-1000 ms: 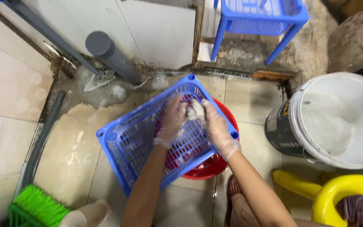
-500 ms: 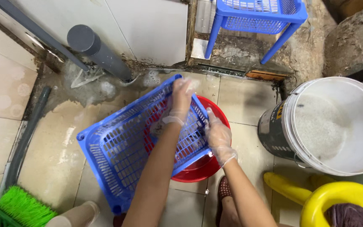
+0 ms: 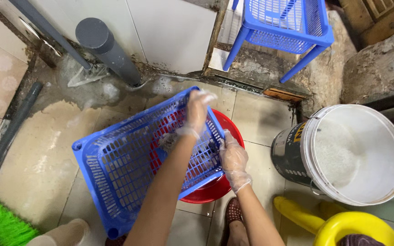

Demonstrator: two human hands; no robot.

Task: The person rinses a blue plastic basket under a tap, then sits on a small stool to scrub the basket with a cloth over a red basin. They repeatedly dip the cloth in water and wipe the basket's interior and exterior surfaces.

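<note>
Gloved fingers first: the left hand (image 3: 198, 111) curls over the far rim of one blue slatted basket (image 3: 128, 168), gripping it; the right hand (image 3: 233, 157) clamps the near right edge, fingers closed on the plastic. The basket sits tilted over one red basin (image 3: 228, 132) on the wet tiled floor (image 3: 42, 155). Around: one white bucket (image 3: 356, 155), one blue stool (image 3: 288, 27), one green brush (image 3: 1, 225), one grey pipe (image 3: 108, 48).

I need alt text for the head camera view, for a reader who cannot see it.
Seen from above, two gloved hands hold a blue plastic crate over a red basin: the left hand grips its far rim, the right hand its near side. A white bucket stands to the right on the wet tiled floor.
</note>
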